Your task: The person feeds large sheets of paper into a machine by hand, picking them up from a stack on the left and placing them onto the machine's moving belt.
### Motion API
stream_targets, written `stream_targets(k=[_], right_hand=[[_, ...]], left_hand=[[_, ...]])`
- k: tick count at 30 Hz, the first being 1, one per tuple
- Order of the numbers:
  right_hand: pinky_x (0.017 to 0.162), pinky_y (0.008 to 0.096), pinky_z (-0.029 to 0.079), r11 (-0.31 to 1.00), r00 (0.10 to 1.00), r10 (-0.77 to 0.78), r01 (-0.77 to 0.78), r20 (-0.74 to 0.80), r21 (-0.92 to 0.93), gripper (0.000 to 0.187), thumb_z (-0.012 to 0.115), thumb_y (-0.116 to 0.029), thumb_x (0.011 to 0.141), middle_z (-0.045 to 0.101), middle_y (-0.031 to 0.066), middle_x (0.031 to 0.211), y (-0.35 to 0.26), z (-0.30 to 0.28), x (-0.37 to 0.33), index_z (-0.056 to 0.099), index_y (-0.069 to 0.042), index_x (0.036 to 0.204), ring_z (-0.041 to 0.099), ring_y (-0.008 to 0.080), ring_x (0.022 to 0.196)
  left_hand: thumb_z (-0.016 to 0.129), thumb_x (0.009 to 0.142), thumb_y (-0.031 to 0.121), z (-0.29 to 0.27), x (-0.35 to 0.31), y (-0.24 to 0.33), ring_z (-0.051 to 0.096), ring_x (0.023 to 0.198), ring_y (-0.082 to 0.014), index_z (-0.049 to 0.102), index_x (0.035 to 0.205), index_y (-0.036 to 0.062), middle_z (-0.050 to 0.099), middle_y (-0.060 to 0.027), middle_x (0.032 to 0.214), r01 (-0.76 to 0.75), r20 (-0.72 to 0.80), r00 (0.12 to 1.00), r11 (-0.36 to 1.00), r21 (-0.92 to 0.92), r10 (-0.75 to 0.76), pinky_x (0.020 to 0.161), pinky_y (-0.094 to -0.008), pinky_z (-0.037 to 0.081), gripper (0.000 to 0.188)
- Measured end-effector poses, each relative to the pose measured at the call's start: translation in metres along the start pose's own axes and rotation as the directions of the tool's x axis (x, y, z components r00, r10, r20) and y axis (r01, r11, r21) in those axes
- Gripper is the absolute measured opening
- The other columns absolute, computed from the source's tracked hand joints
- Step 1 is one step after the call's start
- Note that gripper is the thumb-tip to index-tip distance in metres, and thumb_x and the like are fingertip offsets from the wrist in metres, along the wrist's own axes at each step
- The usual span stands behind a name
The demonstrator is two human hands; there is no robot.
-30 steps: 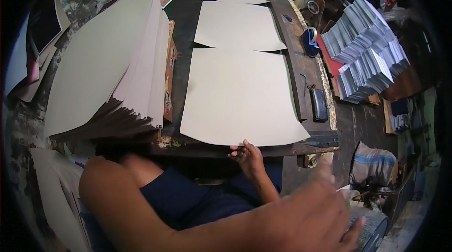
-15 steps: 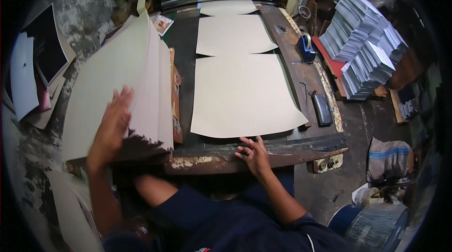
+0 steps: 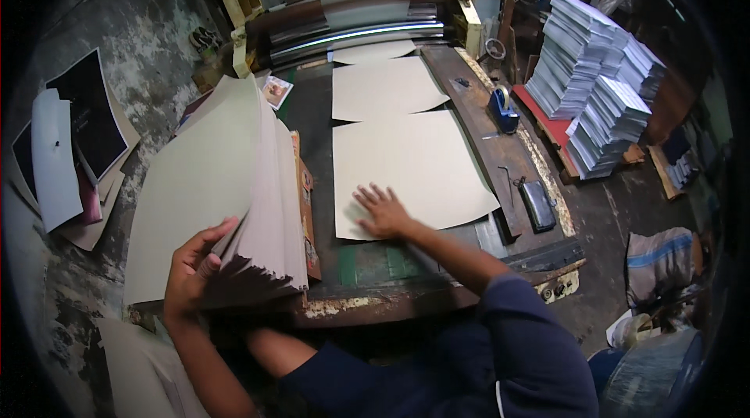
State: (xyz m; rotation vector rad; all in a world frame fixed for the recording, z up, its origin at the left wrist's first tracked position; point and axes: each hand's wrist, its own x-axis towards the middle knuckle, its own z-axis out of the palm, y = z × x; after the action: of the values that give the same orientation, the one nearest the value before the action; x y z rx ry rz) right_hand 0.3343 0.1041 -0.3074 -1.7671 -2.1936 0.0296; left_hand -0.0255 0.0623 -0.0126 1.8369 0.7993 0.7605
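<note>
A thick stack of large cream paper sheets stands at the left of the table. My left hand is closed at its near corner, thumb and fingers on the edge of the top sheet, which bends up slightly. My right hand lies with spread fingers on the nearest cream sheet in the middle of the table. Beyond it lie another sheet and a third, which reaches the shiny metal rollers at the far end. The sheets form a row.
On the table's right side are a blue tape dispenser, a hex key and a black case. Tall stacks of folded paper stand on a red board farther right. Large dark and white sheets lean at the left wall.
My left hand has come down from the stack's face to its near corner and closed. My right hand has moved from the table's front edge onto the nearest sheet. The sheets sit closer to the rollers.
</note>
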Motion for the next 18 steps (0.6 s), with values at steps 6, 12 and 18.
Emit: stream_targets(k=[6,12,18], right_hand=[[0.112,0.0665,0.011,0.643,0.600,0.766,-0.722,0.231,-0.256,0.072,0.034,-0.058,0.095,0.035,0.0210,0.150,0.110,-0.062,0.019,0.037,-0.006,0.146,0.032,0.0383,0.140],[0.110,0.0536,0.030,0.775,0.901,0.430,-0.401,0.058,0.489,0.070,0.043,-0.055,0.096,0.048,0.0240,0.140,0.082,-0.046,-0.030,0.046,0.001,0.138,0.046,0.0341,0.131],[0.095,0.0395,0.047,0.217,0.892,0.257,-0.428,0.371,0.878,0.065,0.050,-0.048,0.097,0.061,0.0195,0.124,-0.023,-0.113,-0.079,0.046,0.002,0.139,0.061,0.0265,0.109]], left_hand=[[0.067,0.086,0.049,0.000,0.000,-0.001,0.052,0.125,-0.0242,0.059,0.124,-0.0060,0.060,-0.0186,0.128,0.082,-0.021,0.996,0.991,-0.105,-0.085,0.109,-0.0365,0.034,0.068],[0.060,0.093,0.046,-0.012,-0.003,-0.012,0.057,0.114,-0.0189,0.063,0.113,-0.0064,0.064,-0.0148,0.119,-0.020,-0.042,0.999,0.994,-0.106,0.016,0.103,-0.0322,0.038,0.056],[0.054,0.100,0.027,-0.006,0.000,-0.002,0.059,0.091,-0.0123,0.064,0.097,-0.0058,0.067,-0.0072,0.094,-0.321,-0.725,0.684,0.924,-0.205,0.077,0.089,-0.0284,0.044,0.035]])
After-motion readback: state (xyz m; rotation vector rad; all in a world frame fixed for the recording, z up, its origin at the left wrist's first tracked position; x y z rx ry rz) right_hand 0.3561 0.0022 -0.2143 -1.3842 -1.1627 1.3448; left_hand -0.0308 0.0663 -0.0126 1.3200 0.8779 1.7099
